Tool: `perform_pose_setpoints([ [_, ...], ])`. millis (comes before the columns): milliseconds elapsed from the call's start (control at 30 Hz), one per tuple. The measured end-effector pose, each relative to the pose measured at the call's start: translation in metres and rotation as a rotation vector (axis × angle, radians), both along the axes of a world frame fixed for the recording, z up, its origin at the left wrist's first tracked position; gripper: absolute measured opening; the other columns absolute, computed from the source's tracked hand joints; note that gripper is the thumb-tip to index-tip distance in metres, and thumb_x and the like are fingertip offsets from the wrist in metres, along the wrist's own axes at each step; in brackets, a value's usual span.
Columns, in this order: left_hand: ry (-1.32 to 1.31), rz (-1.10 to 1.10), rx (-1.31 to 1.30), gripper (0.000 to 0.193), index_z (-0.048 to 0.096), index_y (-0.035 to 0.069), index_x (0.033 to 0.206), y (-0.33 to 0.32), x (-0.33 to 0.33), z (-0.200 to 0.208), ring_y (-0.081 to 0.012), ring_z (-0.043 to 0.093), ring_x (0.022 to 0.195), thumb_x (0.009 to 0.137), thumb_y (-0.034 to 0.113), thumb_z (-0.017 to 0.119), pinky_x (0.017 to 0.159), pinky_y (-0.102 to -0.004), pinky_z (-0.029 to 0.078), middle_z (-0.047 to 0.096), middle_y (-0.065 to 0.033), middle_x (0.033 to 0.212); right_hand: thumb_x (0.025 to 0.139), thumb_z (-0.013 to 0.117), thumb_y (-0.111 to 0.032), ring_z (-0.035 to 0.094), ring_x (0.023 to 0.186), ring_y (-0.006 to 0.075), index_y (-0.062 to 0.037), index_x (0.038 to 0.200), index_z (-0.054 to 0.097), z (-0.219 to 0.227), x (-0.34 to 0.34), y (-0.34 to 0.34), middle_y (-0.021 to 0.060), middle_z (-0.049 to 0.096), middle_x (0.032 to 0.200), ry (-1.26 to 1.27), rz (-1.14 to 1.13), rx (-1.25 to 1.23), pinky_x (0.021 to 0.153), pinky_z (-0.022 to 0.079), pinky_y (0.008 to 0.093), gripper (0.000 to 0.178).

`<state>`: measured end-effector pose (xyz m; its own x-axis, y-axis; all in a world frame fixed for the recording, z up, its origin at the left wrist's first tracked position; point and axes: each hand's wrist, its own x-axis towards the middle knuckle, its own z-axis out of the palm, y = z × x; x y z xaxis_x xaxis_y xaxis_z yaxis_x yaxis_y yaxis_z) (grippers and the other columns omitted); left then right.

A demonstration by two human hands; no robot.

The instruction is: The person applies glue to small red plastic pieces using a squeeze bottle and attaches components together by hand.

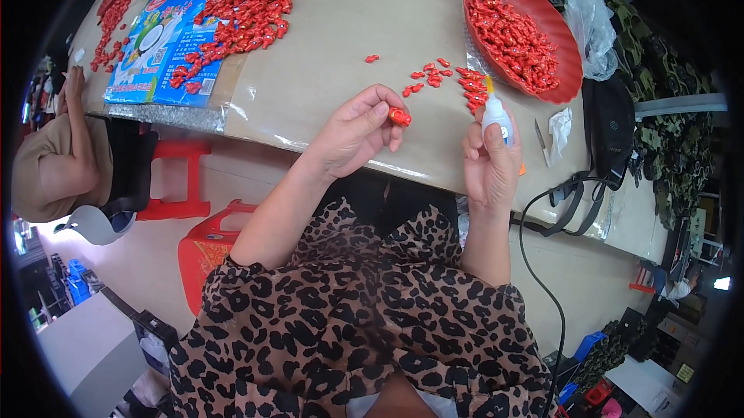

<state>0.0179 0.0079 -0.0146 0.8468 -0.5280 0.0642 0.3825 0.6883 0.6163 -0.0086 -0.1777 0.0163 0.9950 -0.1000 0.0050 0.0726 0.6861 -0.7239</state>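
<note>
Between the thumb and fingers of my left hand (358, 130) is a small glossy red piece (399, 116), rounded and knobbly. My right hand (493, 156) is wrapped round a white glue bottle (497, 117), held upright with its yellow nozzle pointing up. The two hands are apart, both over the near edge of the table. Beyond them lie several loose red pieces (431, 75) and a tight cluster of them (473, 89) beside the bottle. A red scalloped bowl (570, 77) full of similar pieces stands to the far right.
Red pieces are heaped (256, 7) on a blue printed cardboard sheet (174, 46) at the left. A craft knife (542, 143), crumpled tissue (559, 133) and black bag (608, 127) lie at the right. Another person (62, 147) sits at the left, near red stools (205, 251). A cable (535, 263) hangs beside me.
</note>
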Motion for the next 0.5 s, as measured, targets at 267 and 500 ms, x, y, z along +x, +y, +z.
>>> perform_pose_setpoints([
  [267,0.096,-0.029,-0.077,0.016,0.043,0.004,0.089,0.002,0.0,0.003,-0.0138,0.041,0.064,0.087,0.02,0.038,0.054,-0.0234,0.035,0.043,-0.006,0.074,0.072,0.064,-0.013,0.039,0.057,0.0101,-0.0044,0.096,0.043,0.001,-0.002,0.002,0.0048,0.046,0.079,-0.095,0.032,-0.272,0.052,0.031,0.0213,0.034],
  [500,0.121,-0.064,-0.087,0.019,0.041,0.005,0.086,0.004,0.001,0.005,-0.0126,0.038,0.058,0.088,0.023,0.035,0.049,-0.0221,0.032,0.037,-0.0037,0.065,0.066,0.068,-0.011,0.049,0.064,0.0127,-0.0041,0.094,0.047,0.007,0.002,0.012,0.007,0.054,0.079,-0.034,0.099,-0.007,0.055,0.038,0.0217,0.036],
])
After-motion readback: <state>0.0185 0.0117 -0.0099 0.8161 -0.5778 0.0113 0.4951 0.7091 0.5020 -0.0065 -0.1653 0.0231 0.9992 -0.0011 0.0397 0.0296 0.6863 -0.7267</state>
